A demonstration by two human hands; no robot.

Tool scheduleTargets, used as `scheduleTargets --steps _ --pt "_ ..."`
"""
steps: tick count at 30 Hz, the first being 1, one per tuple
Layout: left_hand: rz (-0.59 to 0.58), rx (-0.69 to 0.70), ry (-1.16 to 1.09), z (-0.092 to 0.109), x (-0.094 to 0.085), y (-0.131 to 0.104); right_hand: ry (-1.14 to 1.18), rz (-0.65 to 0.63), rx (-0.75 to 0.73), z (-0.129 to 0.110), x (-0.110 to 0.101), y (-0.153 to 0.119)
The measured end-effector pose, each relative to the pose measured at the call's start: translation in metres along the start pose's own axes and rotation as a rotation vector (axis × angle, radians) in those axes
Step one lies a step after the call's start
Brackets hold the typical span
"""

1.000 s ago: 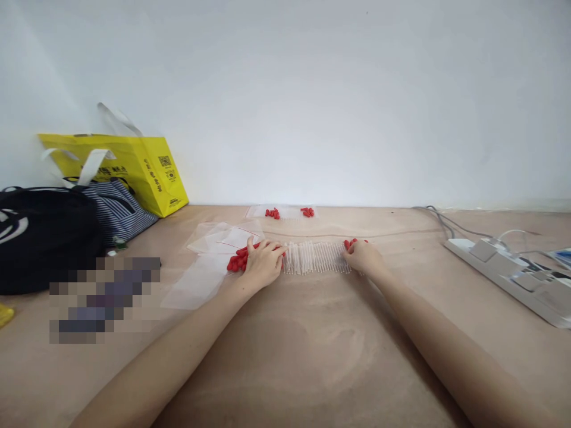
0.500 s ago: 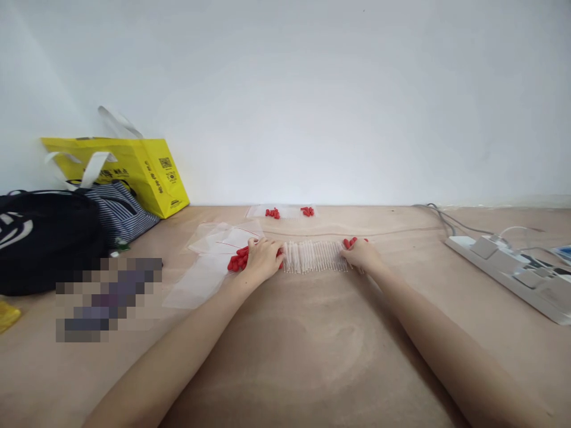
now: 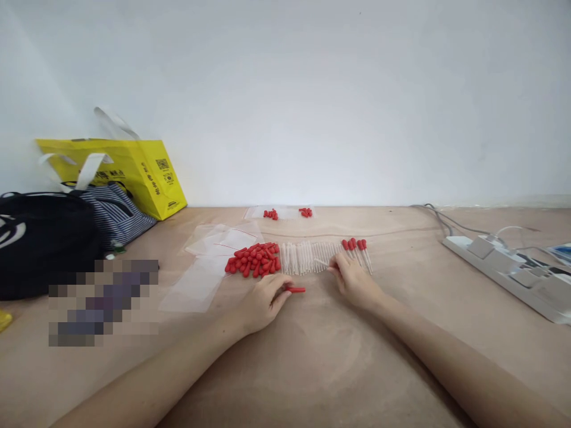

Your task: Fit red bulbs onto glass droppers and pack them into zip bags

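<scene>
My left hand point(image 3: 264, 302) pinches a red rubber dropper bulb point(image 3: 298, 290), its narrow end pointing right. A thin clear dropper tube point(image 3: 321, 262) is held between the fingertips of my right hand point(image 3: 355, 284), its free end toward the left. Just beyond the left hand lies a pile of red dropper bulbs point(image 3: 253, 260). To its right, a row of clear dropper tubes point(image 3: 298, 260) lies side by side, partly hidden by my right hand. At the row's right end are several droppers point(image 3: 362, 245) with red bulbs on their tubes.
Clear plastic bags point(image 3: 191, 288) lie left of the pile. Near the wall rests a bag point(image 3: 288, 213) with red bulbs and tubes. A white power strip point(image 3: 504, 273) with plugs and cables is at right. A yellow bag point(image 3: 154, 178), striped bag point(image 3: 118, 214) and black bag point(image 3: 49, 244) stand left.
Both hands have come nearer to me and inward, uncovering the bulb pile and the droppers. The left now shows a red bulb in its fingers, the right a clear tube.
</scene>
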State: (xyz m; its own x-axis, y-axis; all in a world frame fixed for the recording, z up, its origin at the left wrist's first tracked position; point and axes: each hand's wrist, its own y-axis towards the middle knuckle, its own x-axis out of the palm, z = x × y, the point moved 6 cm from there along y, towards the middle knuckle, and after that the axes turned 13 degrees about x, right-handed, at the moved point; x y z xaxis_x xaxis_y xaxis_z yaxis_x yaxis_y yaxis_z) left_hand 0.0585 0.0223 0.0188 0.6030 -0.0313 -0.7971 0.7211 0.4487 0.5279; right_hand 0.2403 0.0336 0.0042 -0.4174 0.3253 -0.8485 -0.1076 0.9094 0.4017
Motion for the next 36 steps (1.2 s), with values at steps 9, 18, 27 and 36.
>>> scheduleTargets --steps 9,18,27,36 --pt "-0.068 0.067 0.179 -0.003 0.009 0.004 -0.047 -0.002 -0.288 -0.029 0.010 -0.024" --pt "0.005 0.062 0.181 -0.010 0.012 0.011 -0.019 0.008 -0.205 -0.028 0.006 -0.021" --pt "-0.011 0.011 0.173 -0.010 0.012 0.010 0.001 0.053 -0.225 -0.038 0.009 -0.022" --pt "-0.009 0.015 0.163 -0.011 0.016 0.009 0.010 0.069 -0.248 -0.041 0.009 -0.025"
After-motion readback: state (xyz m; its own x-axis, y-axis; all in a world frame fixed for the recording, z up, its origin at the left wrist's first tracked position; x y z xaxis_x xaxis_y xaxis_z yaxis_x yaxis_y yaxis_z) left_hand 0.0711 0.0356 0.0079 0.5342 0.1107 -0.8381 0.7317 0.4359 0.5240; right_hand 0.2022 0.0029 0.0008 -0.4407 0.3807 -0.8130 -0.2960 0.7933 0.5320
